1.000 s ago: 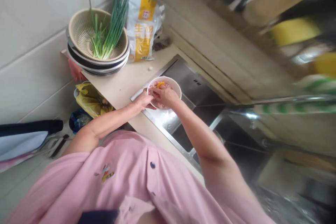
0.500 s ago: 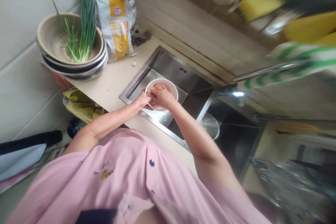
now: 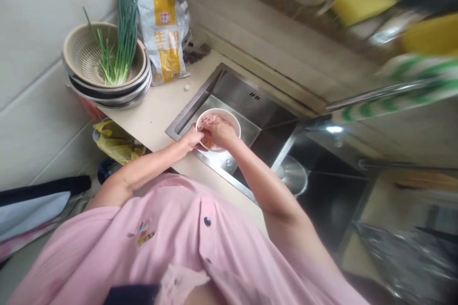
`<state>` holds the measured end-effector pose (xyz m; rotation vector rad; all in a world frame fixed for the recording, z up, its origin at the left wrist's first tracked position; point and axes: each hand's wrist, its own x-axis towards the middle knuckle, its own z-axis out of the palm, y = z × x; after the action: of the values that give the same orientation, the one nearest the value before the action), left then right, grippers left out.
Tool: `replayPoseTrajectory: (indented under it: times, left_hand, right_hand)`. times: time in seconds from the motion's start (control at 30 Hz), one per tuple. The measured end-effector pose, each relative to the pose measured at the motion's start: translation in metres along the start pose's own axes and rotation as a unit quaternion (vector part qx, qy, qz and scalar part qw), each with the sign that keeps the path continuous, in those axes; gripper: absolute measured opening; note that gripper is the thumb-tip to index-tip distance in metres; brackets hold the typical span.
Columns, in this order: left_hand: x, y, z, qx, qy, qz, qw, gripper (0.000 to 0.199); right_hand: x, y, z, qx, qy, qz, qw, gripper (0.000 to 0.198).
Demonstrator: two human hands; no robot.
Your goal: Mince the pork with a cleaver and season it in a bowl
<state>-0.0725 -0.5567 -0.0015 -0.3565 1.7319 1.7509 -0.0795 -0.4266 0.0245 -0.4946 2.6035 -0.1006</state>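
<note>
A white bowl (image 3: 239,129) is held over the near part of the steel sink (image 3: 232,90). Pink raw minced meat (image 3: 215,118) fills it, with an orange-yellow egg yolk (image 3: 209,143) showing near the bowl's front side. My left hand (image 3: 193,140) grips the bowl's left rim, thumb at the edge and fingers underneath. Inside the bowl, my right hand (image 3: 222,134) is in the meat with its fingers bent down and closed; the fingertips are partly hidden by the hand and the mince.
On the counter (image 3: 150,119) at left, a colander (image 3: 80,64) of green onions (image 3: 125,43) tops stacked metal basins. Behind stands a starch bag (image 3: 166,38). A metal pot (image 3: 293,176) sits in the right basin. A striped cloth (image 3: 404,83) hangs from a rail at right.
My right hand has worked through the meat, and the yolk has shifted from the bowl's far side to its near side. The left hand keeps its grip. The view has swung slightly.
</note>
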Motion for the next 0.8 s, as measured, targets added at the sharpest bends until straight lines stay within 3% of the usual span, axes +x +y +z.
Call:
replayPoseTrajectory:
  times: [0.07, 0.17, 0.27, 0.33, 0.4, 0.47, 0.57, 0.63, 0.7, 0.8]
  left_hand:
    - [-0.005, -0.001, -0.001, 0.003, 0.002, 0.003, 1.0, 0.053]
    - [-0.014, -0.004, -0.003, 0.005, -0.003, 0.012, 1.0, 0.049]
    - [-0.021, -0.009, -0.006, -0.004, 0.004, 0.029, 1.0, 0.051]
    - [-0.025, -0.012, -0.008, -0.013, 0.028, 0.014, 0.999, 0.054]
    - [-0.03, -0.014, -0.01, -0.026, 0.052, -0.008, 0.998, 0.057]
    - [-0.036, -0.015, -0.013, -0.041, 0.063, -0.013, 0.997, 0.06]
    - [-0.048, -0.017, -0.018, -0.058, 0.079, -0.018, 0.995, 0.06]
    - [-0.055, -0.019, -0.024, -0.058, 0.081, -0.025, 0.995, 0.057]
    - [-0.059, -0.02, -0.03, -0.052, 0.078, -0.02, 0.995, 0.052]
    - [-0.062, -0.021, -0.041, -0.044, 0.086, 0.0, 0.995, 0.049]
  right_hand:
    - [0.001, -0.002, 0.002, -0.02, 0.001, 0.02, 1.0, 0.048]
    - [0.0, -0.007, 0.002, -0.005, -0.031, -0.041, 0.999, 0.038]
    - [-0.003, -0.011, 0.0, -0.02, 0.012, -0.031, 0.999, 0.039]
    - [-0.004, -0.014, 0.0, -0.038, -0.013, -0.009, 0.999, 0.041]
    - [-0.004, -0.016, 0.002, -0.029, -0.052, -0.053, 0.997, 0.038]
    - [-0.002, -0.019, 0.004, -0.015, -0.032, -0.093, 0.995, 0.038]
    - [0.003, -0.026, 0.006, -0.048, -0.009, -0.081, 0.996, 0.04]
    - [0.006, -0.032, 0.006, -0.059, -0.034, -0.122, 0.99, 0.037]
    - [0.008, -0.039, 0.005, -0.043, -0.018, -0.165, 0.985, 0.036]
    - [0.009, -0.049, 0.002, -0.04, 0.036, -0.111, 0.992, 0.039]
